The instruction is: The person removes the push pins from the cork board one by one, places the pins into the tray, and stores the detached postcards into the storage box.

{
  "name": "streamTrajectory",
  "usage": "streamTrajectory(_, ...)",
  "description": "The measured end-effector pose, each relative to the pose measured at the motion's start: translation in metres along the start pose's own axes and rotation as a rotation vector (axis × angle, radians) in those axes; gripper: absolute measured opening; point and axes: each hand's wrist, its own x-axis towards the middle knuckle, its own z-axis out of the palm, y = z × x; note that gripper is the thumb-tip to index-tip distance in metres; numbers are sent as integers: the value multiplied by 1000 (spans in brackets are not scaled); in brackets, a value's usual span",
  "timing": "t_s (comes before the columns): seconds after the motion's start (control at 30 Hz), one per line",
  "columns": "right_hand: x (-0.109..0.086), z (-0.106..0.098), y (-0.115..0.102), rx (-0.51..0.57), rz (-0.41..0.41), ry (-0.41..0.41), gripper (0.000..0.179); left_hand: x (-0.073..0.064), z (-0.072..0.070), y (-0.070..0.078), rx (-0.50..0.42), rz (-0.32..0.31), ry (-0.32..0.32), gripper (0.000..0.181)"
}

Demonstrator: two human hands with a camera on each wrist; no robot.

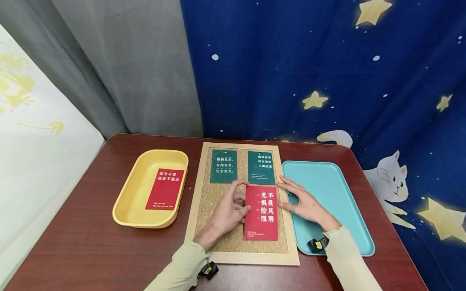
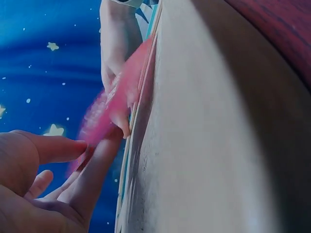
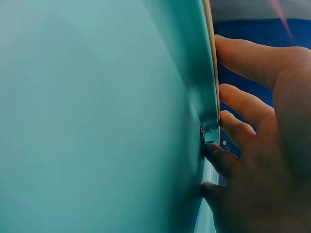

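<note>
Over the lower right of a wood-framed cork board (image 1: pixel 218 210), my left hand (image 1: pixel 226 210) holds a red card (image 1: pixel 255 226) with white lettering. The left wrist view shows the card (image 2: pixel 116 104) tilted up off the board, its edge pinched between thumb and fingers. My right hand (image 1: pixel 306 204) has its fingers extended, fingertips at the card's right edge and the board's frame. In the right wrist view those fingertips (image 3: pixel 228 94) lie along the frame's edge, one next to a small dark pin (image 3: pixel 204 136). Two green cards (image 1: pixel 223 169) (image 1: pixel 261 171) hang pinned on the board above.
Left of the board stands a yellow basin (image 1: pixel 132 202) with another red card (image 1: pixel 165 190) in it. A turquoise tray (image 1: pixel 346 202) lies against the board's right side, under my right forearm. The brown table (image 1: pixel 83 226) ends at a dark blue curtain behind.
</note>
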Motion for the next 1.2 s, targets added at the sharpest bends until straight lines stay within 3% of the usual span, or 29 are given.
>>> streamTrajectory(0.3,0,0,-1,7,12,-5,70,-1,-1,1,-23,-16,15,81)
streamTrajectory(0.77,1,-2,-1,3,-1,-8,69,0,-4,0,-45,0,50,68)
streamTrajectory(1.2,0,0,1,-1,2,-6,70,0,-10,-2,-23,34,147,66)
